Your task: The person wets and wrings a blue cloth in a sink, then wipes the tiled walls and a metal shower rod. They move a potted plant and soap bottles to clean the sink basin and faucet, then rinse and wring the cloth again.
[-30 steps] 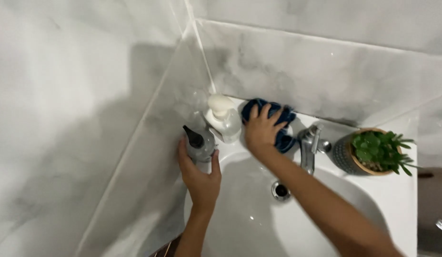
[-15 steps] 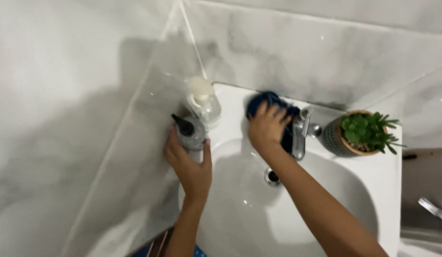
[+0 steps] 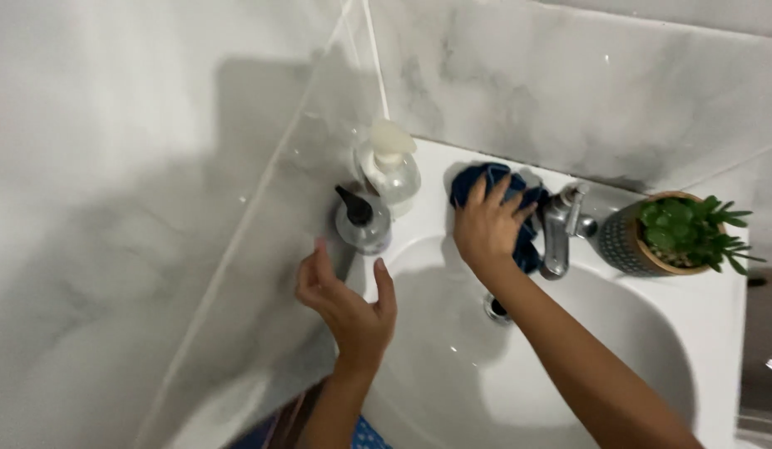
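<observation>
Head view is showing us first the grey marble walls meeting in a corner, and below them the white sink with its wide bowl. We are seeing the silver tap at the back rim, and the small plant pot just beside it on the right.

Our right hand is pressing a dark blue cloth flat on the sink rim, between the tap and the soap bottles, with the fingers spread over it.

Compared with a moment ago, our left hand is no longer closing around the grey pump bottle. It is now hanging open just below the bottle, fingers loose, holding nothing. The bottle is standing upright alone, close beside the clear soap dispenser, so we are judging that it is set down while the wiping is going on.

Most of the cloth is hidden under the hand. The drain is partly covered by our forearm, and the sink's near edge is cut off.
</observation>
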